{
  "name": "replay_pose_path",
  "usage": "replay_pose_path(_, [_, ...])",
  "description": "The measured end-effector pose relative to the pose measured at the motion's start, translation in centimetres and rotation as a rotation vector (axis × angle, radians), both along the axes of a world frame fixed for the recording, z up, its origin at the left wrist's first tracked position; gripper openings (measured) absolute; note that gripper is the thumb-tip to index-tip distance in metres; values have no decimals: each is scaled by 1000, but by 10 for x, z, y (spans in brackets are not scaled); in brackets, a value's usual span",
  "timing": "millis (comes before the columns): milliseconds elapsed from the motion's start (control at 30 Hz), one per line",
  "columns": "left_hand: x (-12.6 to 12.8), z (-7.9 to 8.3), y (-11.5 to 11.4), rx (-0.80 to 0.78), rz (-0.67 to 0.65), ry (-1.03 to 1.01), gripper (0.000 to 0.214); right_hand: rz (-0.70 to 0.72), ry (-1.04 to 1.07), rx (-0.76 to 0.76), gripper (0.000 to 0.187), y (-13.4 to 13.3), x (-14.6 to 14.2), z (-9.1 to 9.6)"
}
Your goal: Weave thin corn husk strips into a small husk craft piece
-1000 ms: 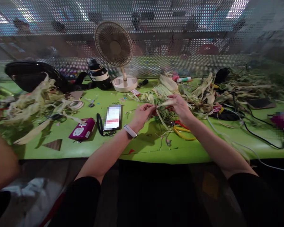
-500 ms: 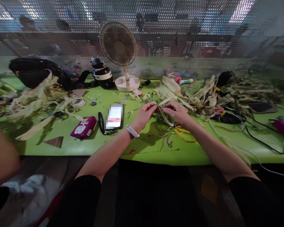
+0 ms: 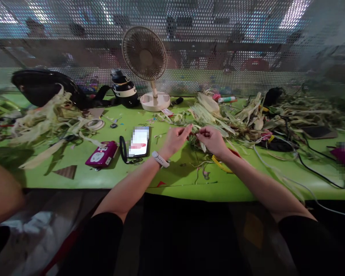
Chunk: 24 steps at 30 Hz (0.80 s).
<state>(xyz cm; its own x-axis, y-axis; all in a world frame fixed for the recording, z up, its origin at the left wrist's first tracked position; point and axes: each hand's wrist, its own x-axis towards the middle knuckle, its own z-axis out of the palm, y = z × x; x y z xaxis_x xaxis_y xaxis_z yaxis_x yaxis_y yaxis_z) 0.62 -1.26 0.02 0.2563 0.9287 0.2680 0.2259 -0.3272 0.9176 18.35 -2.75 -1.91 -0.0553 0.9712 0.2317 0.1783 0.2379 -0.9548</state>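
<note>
My left hand point(image 3: 176, 141) and my right hand point(image 3: 212, 141) meet over the green table, fingertips almost touching. Between them is a small bundle of green and pale husk strips point(image 3: 196, 142), partly hidden by the fingers. The left thumb and fingers pinch its left side. On the right, my bent fingers close on a strip at its other side. Yellow-handled scissors point(image 3: 220, 165) lie under my right wrist. Just beyond my hands spreads a pile of dried corn husks point(image 3: 208, 115).
A phone point(image 3: 139, 142) and a purple case point(image 3: 101, 155) lie left of my hands. A white fan point(image 3: 145, 57) and a black bottle point(image 3: 125, 90) stand behind. More husks point(image 3: 46, 115) heap at left, near a co-worker's arm point(image 3: 2, 188). Cables point(image 3: 313, 170) cross the right side.
My right hand has curled in and shifted slightly left and down. My left hand has turned a little, still at the bundle. The co-worker's arm at the left edge has moved lower.
</note>
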Motion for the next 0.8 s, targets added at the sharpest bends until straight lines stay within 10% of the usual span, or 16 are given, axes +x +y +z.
replay_pose_path(400, [0,-15,14,-159,-4,-51,12,142,-563,128,8,-12,6,8])
replay_pose_path(800, [8,-13,5,-247,-77,-136,16,-140,-572,508,30,2,14,4])
